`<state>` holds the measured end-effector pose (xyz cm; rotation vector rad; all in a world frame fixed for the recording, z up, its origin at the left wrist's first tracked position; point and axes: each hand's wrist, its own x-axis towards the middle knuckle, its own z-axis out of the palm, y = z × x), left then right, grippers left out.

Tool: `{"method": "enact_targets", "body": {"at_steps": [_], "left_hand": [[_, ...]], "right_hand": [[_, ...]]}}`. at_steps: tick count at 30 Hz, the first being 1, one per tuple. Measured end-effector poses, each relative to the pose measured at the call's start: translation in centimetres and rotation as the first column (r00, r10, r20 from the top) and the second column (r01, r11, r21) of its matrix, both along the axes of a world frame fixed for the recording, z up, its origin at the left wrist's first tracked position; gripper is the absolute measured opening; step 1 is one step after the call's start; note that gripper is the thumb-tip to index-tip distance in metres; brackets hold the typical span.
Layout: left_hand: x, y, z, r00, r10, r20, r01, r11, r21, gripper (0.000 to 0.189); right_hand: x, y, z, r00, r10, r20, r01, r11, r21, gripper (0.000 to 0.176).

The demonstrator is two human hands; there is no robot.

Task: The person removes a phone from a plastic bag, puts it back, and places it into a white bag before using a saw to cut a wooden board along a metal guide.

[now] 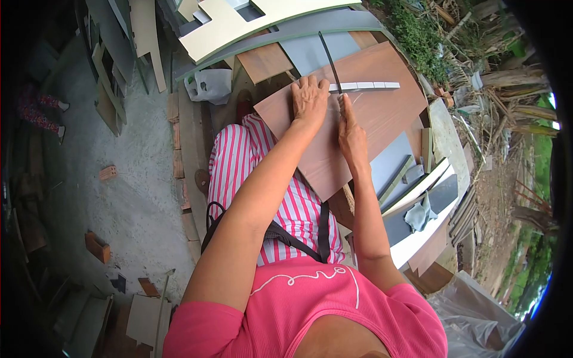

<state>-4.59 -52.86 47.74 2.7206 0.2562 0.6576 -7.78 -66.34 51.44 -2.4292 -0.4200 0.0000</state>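
Note:
A brown wood-grain board (pixel 382 119) lies tilted across the work surface in front of my knees. On it rests a white strip (pixel 376 85) marked off in short segments. A thin dark blade (pixel 329 59) crosses the strip near its left end and points away from me. My right hand (pixel 352 128) is closed on the near end of the blade, with the index finger stretched along it. My left hand (pixel 310 100) presses on the board at the strip's left end; its fingertips are close together, and whether they pinch the strip is hidden.
Cream and grey cut panels (pixel 221 30) lie beyond the board. A white plastic bag (pixel 209 85) is at its left. Panel offcuts and a grey cloth (pixel 421 213) lie at the right. Bricks (pixel 108 173) are on the concrete floor, where another person's legs (pixel 45 110) show.

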Motion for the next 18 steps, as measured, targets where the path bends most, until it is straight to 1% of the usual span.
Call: {"method": "enact_targets", "body": {"at_steps": [2,3,5,9,11,12,14,18], "left_hand": [[-0.2,0.1,0.1,1.0,-0.025,-0.005,0.025,1.0,-0.004,0.016],[-0.2,0.1,0.0,1.0,-0.021,-0.011,0.021,1.0,-0.001,0.016],[0.0,0.0,-0.3,1.0,-0.014,0.026,0.014,1.0,0.007,0.018],[-0.1,0.2,0.0,0.999,-0.034,0.018,0.034,0.999,0.005,0.02],[-0.1,0.2,-0.2,0.999,-0.039,0.02,0.039,0.999,0.002,0.02],[-0.1,0.3,-0.1,0.999,-0.045,0.027,0.045,0.999,0.001,0.02],[0.0,0.3,-0.1,0.999,-0.042,0.027,0.042,0.999,0.001,0.019],[0.0,0.3,-0.2,0.999,-0.041,0.034,0.042,0.999,-0.002,0.018]], "right_hand": [[-1.9,-1.0,0.4,0.997,0.015,-0.07,-0.019,0.999,-0.05,0.054],[-3.2,-1.5,0.9,0.997,0.019,-0.076,-0.023,0.999,-0.046,0.054],[-6.2,-3.0,2.1,0.967,-0.072,-0.244,0.05,0.994,-0.095,0.054],[-11.1,-6.6,0.6,0.976,-0.051,-0.211,0.038,0.997,-0.067,0.055],[-11.9,-7.1,0.5,0.995,-0.013,-0.094,0.008,0.999,-0.05,0.055],[-11.8,-6.9,0.6,0.996,-0.007,-0.093,0.003,0.999,-0.05,0.055],[-10.6,-5.9,1.6,0.987,-0.021,-0.161,0.012,0.998,-0.056,0.054],[-4.3,-2.6,1.2,0.987,-0.017,-0.16,0.001,0.996,-0.095,0.052]]}}
